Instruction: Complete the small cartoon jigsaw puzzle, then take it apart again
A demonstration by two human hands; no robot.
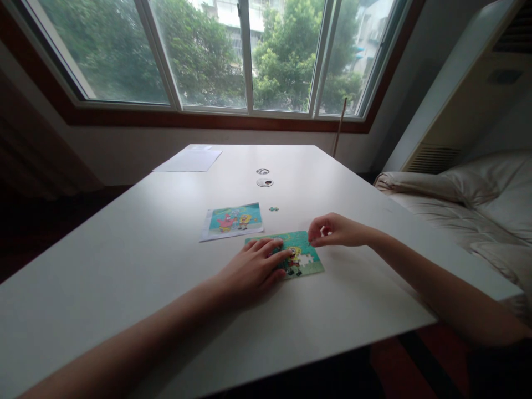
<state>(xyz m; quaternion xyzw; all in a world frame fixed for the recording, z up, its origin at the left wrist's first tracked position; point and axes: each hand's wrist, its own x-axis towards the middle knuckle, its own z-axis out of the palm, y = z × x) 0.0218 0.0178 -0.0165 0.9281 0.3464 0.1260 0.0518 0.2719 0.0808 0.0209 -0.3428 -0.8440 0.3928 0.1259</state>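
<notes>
Dim room, backlit by daylight through the window (282, 61), outside patches nearly blown out, pale sheen on the far end of the white table (316, 188), soft shadow under the left hand (260, 263). Lower corners go very dark. Wide-angle distortion slants the window frame (224, 119), stretches edges; puzzle (296, 239) print looks slightly soft.

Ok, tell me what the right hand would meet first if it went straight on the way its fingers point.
The right hand would likely meet the jigsaw puzzle first; depth leaves unclear whether they already touch. Farther along lies the left hand.
</notes>
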